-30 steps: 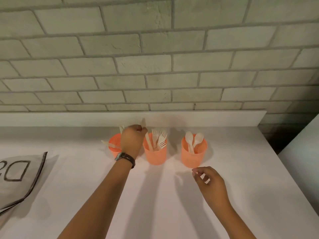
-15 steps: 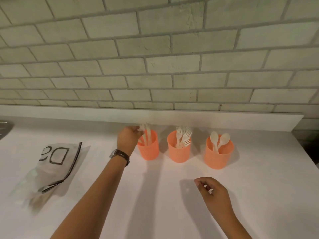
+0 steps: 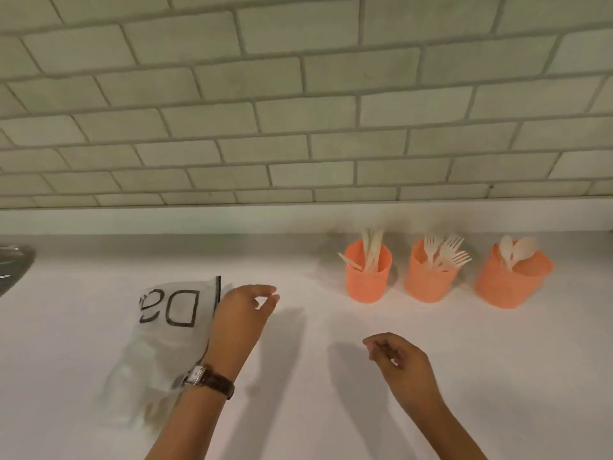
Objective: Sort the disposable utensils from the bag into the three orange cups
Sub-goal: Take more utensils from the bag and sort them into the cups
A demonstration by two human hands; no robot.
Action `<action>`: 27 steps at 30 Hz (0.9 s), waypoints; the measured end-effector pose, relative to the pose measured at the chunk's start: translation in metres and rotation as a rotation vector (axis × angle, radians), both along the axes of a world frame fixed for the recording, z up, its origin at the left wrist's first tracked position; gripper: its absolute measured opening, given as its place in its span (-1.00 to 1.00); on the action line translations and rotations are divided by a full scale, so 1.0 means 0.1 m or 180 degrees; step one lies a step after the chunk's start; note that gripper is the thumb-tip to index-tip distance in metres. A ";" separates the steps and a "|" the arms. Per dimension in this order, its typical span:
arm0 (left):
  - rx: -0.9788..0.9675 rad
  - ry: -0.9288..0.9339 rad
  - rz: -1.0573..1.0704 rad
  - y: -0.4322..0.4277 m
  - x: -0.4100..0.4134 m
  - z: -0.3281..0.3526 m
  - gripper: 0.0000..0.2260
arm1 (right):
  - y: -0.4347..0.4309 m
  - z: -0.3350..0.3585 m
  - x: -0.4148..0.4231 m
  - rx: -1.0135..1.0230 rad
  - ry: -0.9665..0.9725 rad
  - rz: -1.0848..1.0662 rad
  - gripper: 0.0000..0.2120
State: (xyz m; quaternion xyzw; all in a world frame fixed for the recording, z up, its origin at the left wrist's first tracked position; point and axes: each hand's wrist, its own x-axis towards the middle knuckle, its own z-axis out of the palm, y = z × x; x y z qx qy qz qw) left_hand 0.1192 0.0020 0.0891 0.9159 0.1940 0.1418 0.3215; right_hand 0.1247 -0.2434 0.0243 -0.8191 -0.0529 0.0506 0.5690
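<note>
Three orange cups stand in a row at the back right of the white counter. The left cup [image 3: 366,282] holds pale knives, the middle cup [image 3: 428,282] holds forks, and the right cup [image 3: 506,287] holds spoons. A clear plastic bag [image 3: 166,330] with black letters lies flat at the left. My left hand [image 3: 240,318], with a watch on the wrist, hovers over the bag's right edge, fingers loosely curled and holding nothing. My right hand [image 3: 398,360] hangs above the counter in front of the cups, fingers loosely curled and empty.
A brick-tile wall with a white ledge [image 3: 298,217] runs behind the counter. The metal rim of a sink [image 3: 13,263] shows at the far left edge.
My left hand has let go of the knives at the left cup and drawn back to the bag. The view has swung left, so the cups now sit at the right.
</note>
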 end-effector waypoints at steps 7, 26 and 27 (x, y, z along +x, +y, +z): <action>0.1098 0.0894 0.0014 1.29 -0.66 -0.52 -0.53 | 1.13 -0.09 -0.61 -0.0278 0.0266 0.0091 -0.76; -0.3326 -0.0368 -0.0022 1.84 -0.86 0.11 -0.86 | 2.17 0.28 -0.89 -0.0291 -0.0434 0.0538 -0.59; -0.3556 -0.0362 -0.0206 1.80 -0.86 0.23 -0.79 | 2.19 0.38 -0.91 -0.0313 -0.0612 0.0583 -0.57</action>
